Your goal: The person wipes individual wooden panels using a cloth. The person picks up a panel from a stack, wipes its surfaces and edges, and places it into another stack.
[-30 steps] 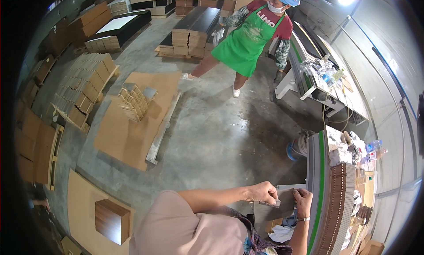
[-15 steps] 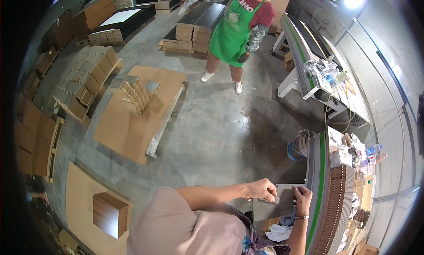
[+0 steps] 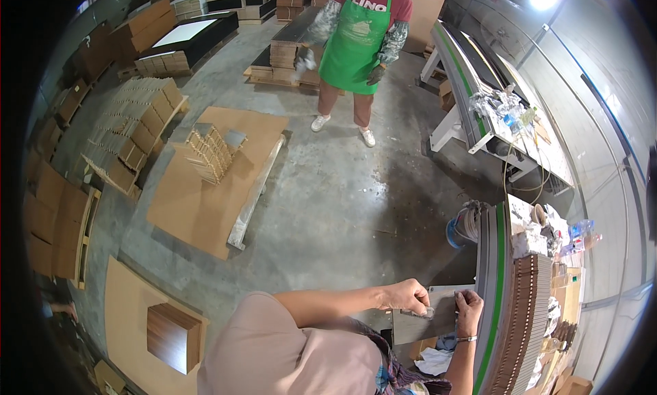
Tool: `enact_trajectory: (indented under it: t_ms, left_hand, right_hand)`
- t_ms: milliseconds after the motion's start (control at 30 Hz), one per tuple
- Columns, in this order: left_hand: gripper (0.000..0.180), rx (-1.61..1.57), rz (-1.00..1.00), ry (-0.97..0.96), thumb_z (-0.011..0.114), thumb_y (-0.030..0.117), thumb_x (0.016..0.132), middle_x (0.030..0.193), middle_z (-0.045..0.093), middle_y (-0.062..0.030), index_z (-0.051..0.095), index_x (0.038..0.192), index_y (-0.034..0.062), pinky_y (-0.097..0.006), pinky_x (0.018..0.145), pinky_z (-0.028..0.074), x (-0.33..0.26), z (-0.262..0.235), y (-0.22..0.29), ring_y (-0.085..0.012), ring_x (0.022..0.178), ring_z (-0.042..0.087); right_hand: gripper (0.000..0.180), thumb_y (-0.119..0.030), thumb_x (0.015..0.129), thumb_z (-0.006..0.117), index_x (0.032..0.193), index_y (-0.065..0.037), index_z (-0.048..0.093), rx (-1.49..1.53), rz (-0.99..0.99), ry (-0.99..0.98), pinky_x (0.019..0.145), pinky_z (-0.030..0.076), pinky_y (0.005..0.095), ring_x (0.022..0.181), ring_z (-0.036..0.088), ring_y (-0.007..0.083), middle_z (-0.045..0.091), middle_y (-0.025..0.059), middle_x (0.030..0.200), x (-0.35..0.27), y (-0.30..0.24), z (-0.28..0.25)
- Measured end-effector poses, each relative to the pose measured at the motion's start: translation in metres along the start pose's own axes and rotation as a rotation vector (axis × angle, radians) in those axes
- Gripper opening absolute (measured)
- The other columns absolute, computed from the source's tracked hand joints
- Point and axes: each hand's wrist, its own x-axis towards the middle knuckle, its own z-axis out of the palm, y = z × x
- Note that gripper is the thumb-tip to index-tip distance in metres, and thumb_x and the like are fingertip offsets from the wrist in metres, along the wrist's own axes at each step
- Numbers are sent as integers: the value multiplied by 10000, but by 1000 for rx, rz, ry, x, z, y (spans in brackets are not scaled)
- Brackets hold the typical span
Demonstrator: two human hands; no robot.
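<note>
A flat grey board [image 3: 415, 331] lies beneath both of my hands, against the left side of the bench. My left hand [image 3: 405, 296] is closed, fingertips bent down in a pinch on a small pale, partly see-through piece [image 3: 426, 313] at the board's surface. What kind of piece it is cannot be made out. At the board's right end, my right hand [image 3: 469, 313] is closed, thumb and fingers pinching the edge; a band circles that wrist. Part of the board is hidden beneath the fingers.
A long bench edge [image 3: 486, 285] with a green strip runs on my right, carrying a row of stacked brown panels [image 3: 523, 313]. A blue bucket [image 3: 460, 232] stands beside it. Cardboard with stacked pieces [image 3: 209, 152] lies left. A co-worker in a green apron [image 3: 356, 43] stands ahead.
The co-worker's raised arm has come down, bringing a whitish cloth-like thing to waist height, and the body has shifted slightly. My own hands stay almost in place on the board.
</note>
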Motion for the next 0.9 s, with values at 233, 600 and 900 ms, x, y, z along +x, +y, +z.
enact_trajectory:
  t_ms: [233, 600, 900]
  left_hand:
    - [257, 18, 13, 6, 698, 73, 759, 916, 681, -58, 675, 997, -19, -272, 717, 486, 6, 0, -6, -111, 812, 603]
    - [281, -10, -14, 52, 700, 99, 754, 933, 683, -73, 674, 1006, -23, -291, 754, 497, 2, -10, -7, -129, 860, 613]
    - [211, -106, 29, 166, 710, 106, 772, 777, 634, 3, 694, 952, -4, -223, 587, 398, 2, -16, 1, -48, 674, 516]
  right_hand:
    - [109, -79, 906, 622, 816, -17, 626, -56, -117, 7, 526, 332, 194, 596, 433, 28, 549, -57, 698, -3, -10, 3]
    - [219, -153, 956, 562, 760, -64, 520, 142, -64, 303, 486, 469, 242, 512, 541, 107, 523, 12, 616, 0, 9, -10]
    - [201, -20, 869, 508, 1062, -56, 555, 771, 445, 426, 542, 515, 277, 683, 641, 158, 629, 61, 844, -49, 42, 8]
